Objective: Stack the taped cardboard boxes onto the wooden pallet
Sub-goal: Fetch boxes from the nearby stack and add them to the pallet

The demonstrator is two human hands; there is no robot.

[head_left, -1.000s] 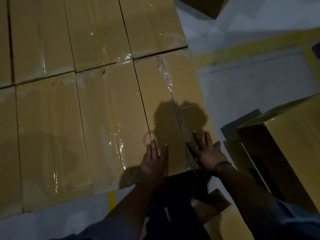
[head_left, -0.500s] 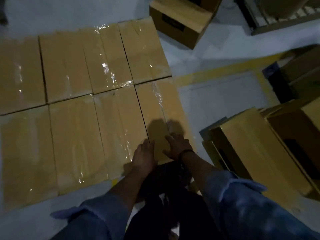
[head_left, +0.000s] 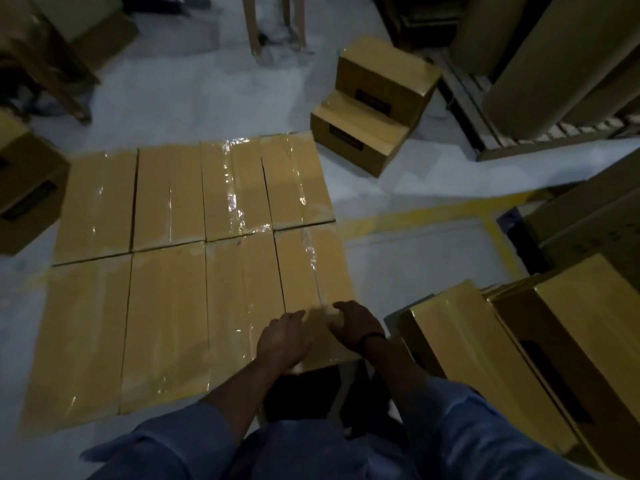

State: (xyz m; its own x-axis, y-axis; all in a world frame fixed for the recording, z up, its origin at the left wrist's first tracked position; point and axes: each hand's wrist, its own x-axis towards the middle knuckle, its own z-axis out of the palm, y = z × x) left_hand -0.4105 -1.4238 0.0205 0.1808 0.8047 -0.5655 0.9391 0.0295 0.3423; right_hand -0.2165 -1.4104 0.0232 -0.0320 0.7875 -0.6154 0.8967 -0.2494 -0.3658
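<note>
Pale grey concrete floor [head_left: 194, 109] with a yellow painted line [head_left: 415, 218] lies under everything in this dim storeroom. On it sits a flat layer of eight taped boxes [head_left: 166, 306], two rows of four with their edges touching. Whatever they rest on is hidden beneath them.

Both hands are over the near end of the near right box [head_left: 308, 268] of that layer. The left hand [head_left: 284, 337] is palm down above the box's near left corner, its fingers [head_left: 298, 315] relaxed and slightly spread, holding nothing. The right hand [head_left: 356, 323], with a dark band [head_left: 369, 341] at the wrist, is just beside it. Its fingers [head_left: 341, 308] are loosely bent downward, and they grip nothing. Blur hides whether any fingertip touches the cardboard.

Straight beyond the fingertips a clear tape seam [head_left: 313, 258] runs along the box top. Left of the fingers lie the other three boxes of the near row. Right of them, across a strip of floor, more boxes [head_left: 485, 358] stand packed together. Far beyond the fingers, past the layer's far right corner, two boxes [head_left: 377, 98] are stacked like steps. Further right is a slatted wooden pallet [head_left: 485, 133] bearing big brown loads [head_left: 554, 64]. Blue sleeves [head_left: 467, 427] cover both forearms.
</note>
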